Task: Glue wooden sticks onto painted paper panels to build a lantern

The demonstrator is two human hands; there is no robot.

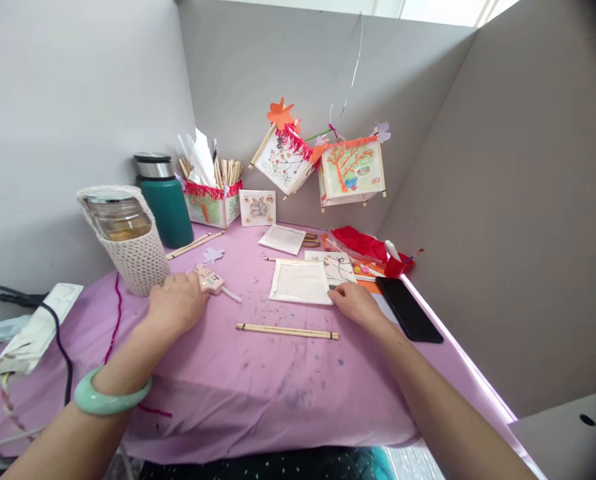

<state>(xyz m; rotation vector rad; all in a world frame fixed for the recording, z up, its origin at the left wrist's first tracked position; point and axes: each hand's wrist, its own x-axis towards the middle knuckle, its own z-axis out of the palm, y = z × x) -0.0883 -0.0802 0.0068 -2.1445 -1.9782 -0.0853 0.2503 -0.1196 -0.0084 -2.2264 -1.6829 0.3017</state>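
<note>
Glue gun (pixel 211 281) beside left fingers (pixel 192 285)

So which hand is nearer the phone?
Right. The right hand lies just left of the phone; the left hand is far off to its left, beside the jar.

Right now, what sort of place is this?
Probably a craft desk in a partitioned booth: painted paper lanterns hang at the back, a box holds wooden sticks, and a glue gun lies by the left hand.
</note>
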